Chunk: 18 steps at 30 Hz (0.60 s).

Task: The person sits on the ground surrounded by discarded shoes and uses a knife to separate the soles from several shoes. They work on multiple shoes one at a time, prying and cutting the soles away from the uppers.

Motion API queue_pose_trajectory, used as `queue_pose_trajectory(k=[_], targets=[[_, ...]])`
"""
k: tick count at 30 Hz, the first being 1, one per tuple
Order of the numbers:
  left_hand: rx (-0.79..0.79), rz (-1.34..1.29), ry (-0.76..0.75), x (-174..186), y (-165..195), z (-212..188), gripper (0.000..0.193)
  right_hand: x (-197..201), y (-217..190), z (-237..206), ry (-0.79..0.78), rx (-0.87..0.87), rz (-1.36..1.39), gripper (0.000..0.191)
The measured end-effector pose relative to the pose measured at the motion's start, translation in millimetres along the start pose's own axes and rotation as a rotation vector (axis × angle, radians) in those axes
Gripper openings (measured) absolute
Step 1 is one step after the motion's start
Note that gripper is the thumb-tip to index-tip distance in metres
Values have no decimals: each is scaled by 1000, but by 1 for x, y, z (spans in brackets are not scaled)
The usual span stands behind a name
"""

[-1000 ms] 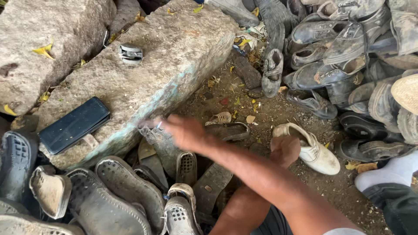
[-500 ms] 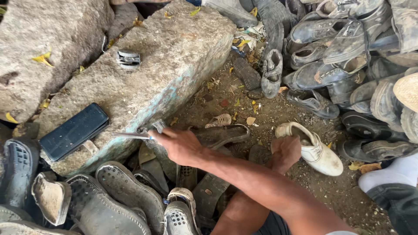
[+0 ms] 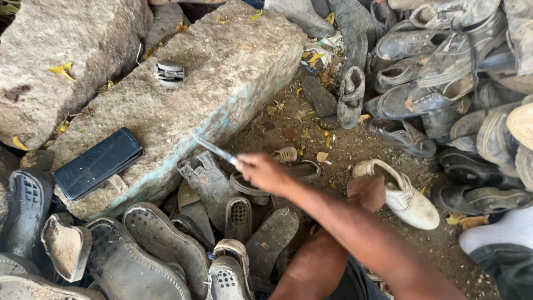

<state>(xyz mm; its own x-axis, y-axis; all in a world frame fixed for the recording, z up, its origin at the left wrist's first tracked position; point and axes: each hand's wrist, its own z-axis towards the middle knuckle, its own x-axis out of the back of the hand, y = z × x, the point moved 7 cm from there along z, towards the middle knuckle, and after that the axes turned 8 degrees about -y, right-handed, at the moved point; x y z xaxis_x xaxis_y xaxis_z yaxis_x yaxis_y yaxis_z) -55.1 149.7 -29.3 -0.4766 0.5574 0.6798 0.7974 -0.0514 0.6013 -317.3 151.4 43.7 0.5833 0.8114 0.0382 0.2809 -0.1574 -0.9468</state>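
The right hand (image 3: 264,172) gripped a knife (image 3: 214,149), blade slanting up-left over the stone slab's (image 3: 222,72) near edge. The left hand (image 3: 366,193) rested closed beside a white shoe (image 3: 408,197); whether it held anything, I couldn't tell.

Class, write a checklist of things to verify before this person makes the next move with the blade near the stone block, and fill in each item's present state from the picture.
1. Blade held firmly: the right hand grips the thin blade by its handle end. Ok.
2. Blade edge condition: it is blurred. Cannot tell.
3. Other hand away from the blade: the left hand sits apart, beside the white shoe. Ok.
4. Phone safe: the dark phone lies on the stone block, apart from the blade tip. Ok.
5. Worn sole under the blade steady: it lies loose among other soles. Not ok.
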Motion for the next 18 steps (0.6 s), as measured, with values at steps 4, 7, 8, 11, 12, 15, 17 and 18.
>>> queue_pose_trajectory(k=[4, 7, 8, 11, 12, 15, 17, 18], targets=[[1, 4, -12, -2, -2, 2, 19, 16, -5, 31, 228, 95, -80, 22], [5, 8, -10, -2, -3, -1, 20, 70, -31, 52, 587, -21, -246, 28], [8, 2, -9, -2, -5, -1, 20, 76, -32, 56, 563, -98, -128, 30], [-1, 17, -15, -3, -4, 0, 20, 67, -40, 41, 553, -80, 52, 29], [1, 7, -11, -3, -4, 1, 20, 44, -41, 29, 480, -40, 69, 29], [-7, 0, -15, -5, -5, 4, 21, -25, -43, 1, 262, 6, 29, 29], [-7, 6, -15, -6, -7, 5, 21, -4, -58, 12, 386, 102, -68, 28], [-6, 11, -16, -6, -7, 4, 21, 28, -64, 23, 514, 104, -90, 28]])
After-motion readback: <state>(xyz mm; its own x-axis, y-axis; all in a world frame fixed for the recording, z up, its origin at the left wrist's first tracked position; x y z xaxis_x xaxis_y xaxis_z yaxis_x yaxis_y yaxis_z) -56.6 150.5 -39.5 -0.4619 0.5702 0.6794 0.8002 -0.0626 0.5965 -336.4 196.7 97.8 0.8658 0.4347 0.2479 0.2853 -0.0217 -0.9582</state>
